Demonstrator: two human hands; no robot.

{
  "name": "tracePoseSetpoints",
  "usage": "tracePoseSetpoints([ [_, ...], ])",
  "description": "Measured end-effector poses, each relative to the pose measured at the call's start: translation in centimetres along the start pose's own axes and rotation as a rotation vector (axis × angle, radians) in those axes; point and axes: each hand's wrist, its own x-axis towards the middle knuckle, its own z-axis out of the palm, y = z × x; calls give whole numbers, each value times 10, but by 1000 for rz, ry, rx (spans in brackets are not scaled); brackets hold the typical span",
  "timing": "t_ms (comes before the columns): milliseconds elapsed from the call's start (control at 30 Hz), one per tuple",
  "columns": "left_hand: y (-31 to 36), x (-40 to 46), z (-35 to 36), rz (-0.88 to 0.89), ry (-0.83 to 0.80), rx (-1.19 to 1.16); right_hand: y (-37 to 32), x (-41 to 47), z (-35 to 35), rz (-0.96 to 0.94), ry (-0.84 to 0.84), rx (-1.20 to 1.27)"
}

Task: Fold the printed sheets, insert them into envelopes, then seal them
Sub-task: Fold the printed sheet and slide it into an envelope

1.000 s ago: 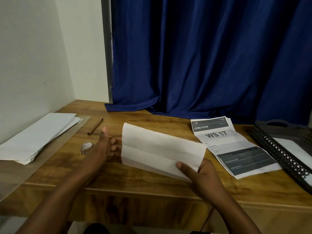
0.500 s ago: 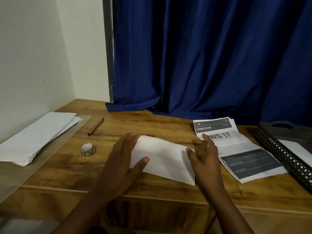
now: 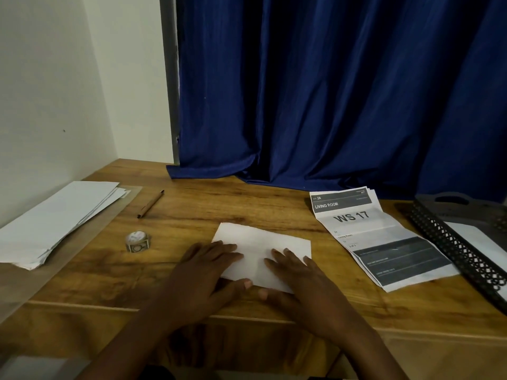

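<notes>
Folded sheet [image 3: 263, 248] lies flat near the front edge of the wooden desk [image 3: 219, 204], blank side up; its near corners are hidden under both palms. The left hand [image 3: 203, 272] and right hand [image 3: 299, 275] press it with straight, spread fingers. To its right lies a stack of printed sheets [image 3: 378, 237], only the large print legible. A black mesh tray [image 3: 455, 245] is cut off by the frame's right edge. Envelopes [image 3: 55, 218] sit far left, with a tape roll [image 3: 138, 241] and pen [image 3: 151, 203] between. Half a second ago the right hand sat further right, beside the sheet; now it lies on it.
</notes>
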Motion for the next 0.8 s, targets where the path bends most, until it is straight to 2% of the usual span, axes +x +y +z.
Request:
tracePoseSetpoints([
  [167,3,-17,2,19,5,78,4,-11,-5,-8,-83,-80],
  [300,7,-39,10,33,61,153,12,-26,-5,34,-59,-62],
  [500,-4,-58,18,100,26,161,11,-48,3,-4,9,-102],
  [567,-12,-64,17,138,77,105,13,-55,1,-36,60,-106],
  [700,-19,-69,4,169,162,-176,16,-64,-6,-67,180,33],
  [800,-21,-68,-4,178,195,-222,16,-66,-13,-60,234,152],
])
